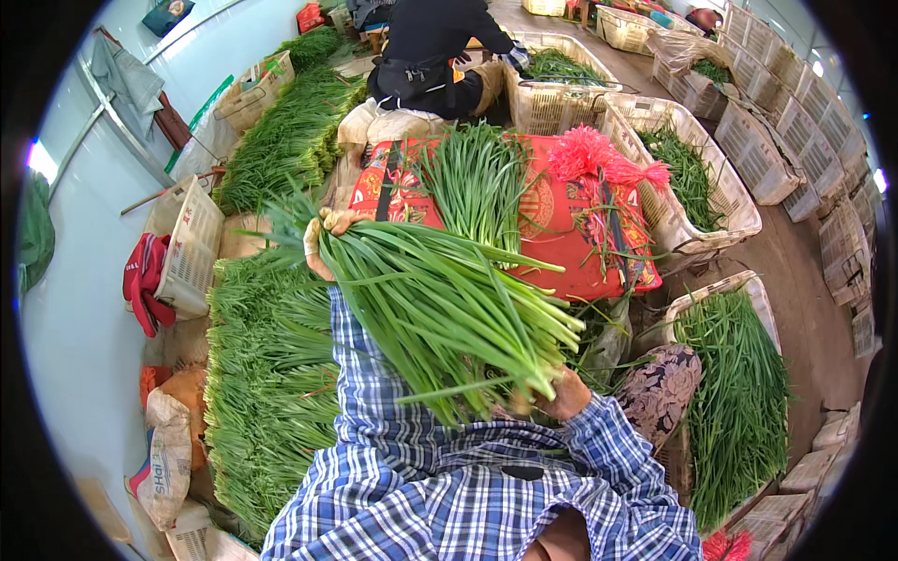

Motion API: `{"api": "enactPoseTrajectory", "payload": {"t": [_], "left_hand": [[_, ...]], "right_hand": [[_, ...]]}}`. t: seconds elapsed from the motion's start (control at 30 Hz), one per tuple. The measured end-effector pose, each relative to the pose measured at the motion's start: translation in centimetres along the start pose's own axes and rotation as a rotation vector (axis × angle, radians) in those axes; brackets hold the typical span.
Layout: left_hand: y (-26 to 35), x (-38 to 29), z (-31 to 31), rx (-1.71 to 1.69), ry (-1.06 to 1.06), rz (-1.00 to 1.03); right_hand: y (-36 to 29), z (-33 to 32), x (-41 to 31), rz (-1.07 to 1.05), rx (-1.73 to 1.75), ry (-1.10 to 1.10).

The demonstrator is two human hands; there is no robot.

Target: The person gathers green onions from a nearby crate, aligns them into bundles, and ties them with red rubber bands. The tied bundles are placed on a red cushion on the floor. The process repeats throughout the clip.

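Note:
A large loose bunch of garlic chives [435, 301] lies slantwise across the front of my body, leaf tips to the upper left and pale stem ends to the lower right. My left hand [328, 235], in a stained glove, grips the bunch near its leafy end. At the stem ends is my right hand [565, 396], its fingers blurred and partly hidden by the stems. Beyond the bunch, a smaller heap of chives [477, 186] rests on a red patterned cushion-like pad [554, 259]. A bundle of pink plastic ties [586, 154] lies on the pad's right side.
Stacked chives [270, 379] cover the floor at my left. On my right stands a crate [758, 287] heaped with chives [733, 400]. Another plastic crate [729, 168] is beyond it. A person in dark clothes [428, 56] sits ahead. Crates [807, 133] line the right side.

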State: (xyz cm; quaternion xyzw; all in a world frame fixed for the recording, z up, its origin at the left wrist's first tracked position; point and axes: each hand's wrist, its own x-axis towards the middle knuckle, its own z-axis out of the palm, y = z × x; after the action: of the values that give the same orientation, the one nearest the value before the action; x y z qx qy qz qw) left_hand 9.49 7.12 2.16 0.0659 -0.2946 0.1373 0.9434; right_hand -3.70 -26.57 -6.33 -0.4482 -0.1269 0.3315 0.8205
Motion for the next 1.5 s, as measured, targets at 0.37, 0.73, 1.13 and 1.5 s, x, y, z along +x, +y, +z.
{"api": "enactPoseTrajectory", "payload": {"t": [0.37,0.73,1.13,1.5], "left_hand": [[2.2,-2.8,-3.0,0.36,0.388,0.03],[5.5,-4.4,-5.2,0.604,0.76,0.093],[0.8,-3.6,-0.9,0.53,0.767,0.19],[3.0,-4.8,-3.2,0.573,0.803,0.15]], "right_hand": [[-9.8,6.1,0.1,-0.665,-1.827,0.489],[-6.9,3.9,-0.4,-0.487,-0.366,0.439],[-3.9,6.3,5.5,0.105,-0.62,0.34],[-4.0,4.3,-1.2,-0.266,-1.417,0.284]]}}
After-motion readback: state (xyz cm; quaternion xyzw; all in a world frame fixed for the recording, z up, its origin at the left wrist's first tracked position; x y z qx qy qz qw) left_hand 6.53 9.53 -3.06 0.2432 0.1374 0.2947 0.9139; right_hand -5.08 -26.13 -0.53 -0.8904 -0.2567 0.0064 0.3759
